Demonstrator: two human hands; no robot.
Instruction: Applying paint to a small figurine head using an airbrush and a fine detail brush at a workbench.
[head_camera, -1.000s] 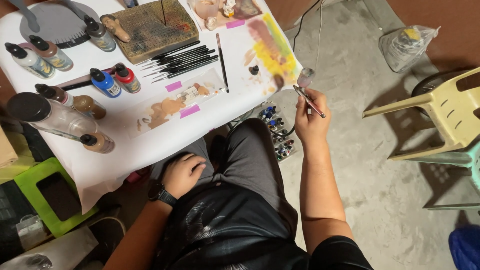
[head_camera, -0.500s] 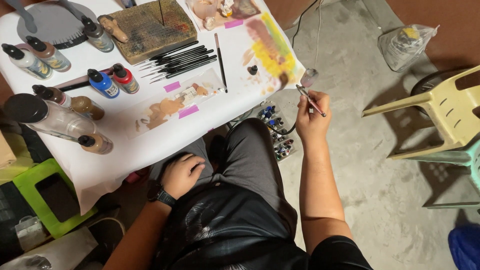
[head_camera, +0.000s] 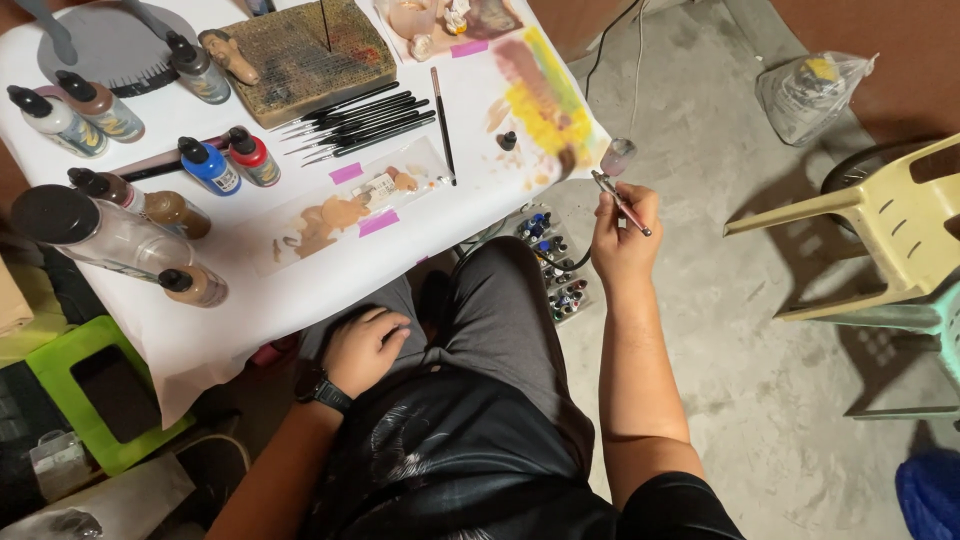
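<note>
My right hand (head_camera: 622, 240) holds a thin airbrush (head_camera: 620, 200) by the right corner of the white table (head_camera: 250, 300); its tip points up-left toward a small clear cup (head_camera: 618, 156) at the table edge. My left hand (head_camera: 365, 350), with a black wristwatch, rests on my left thigh and holds nothing. On the table lie a row of black paintbrushes (head_camera: 360, 122), a paint-smeared strip (head_camera: 350, 205) taped with pink tape, and a sheet with yellow and pink paint smears (head_camera: 535, 90).
Several paint bottles (head_camera: 215, 165) stand on the table's left side, with a brown textured block (head_camera: 300, 55) behind the brushes. A rack of small paint bottles (head_camera: 555, 270) sits on the floor by my knee. A pale plastic chair (head_camera: 890, 230) stands right; a green stool (head_camera: 100, 390) left.
My right hand has shifted slightly with the airbrush, staying by the table's corner. The left hand has stayed on my thigh.
</note>
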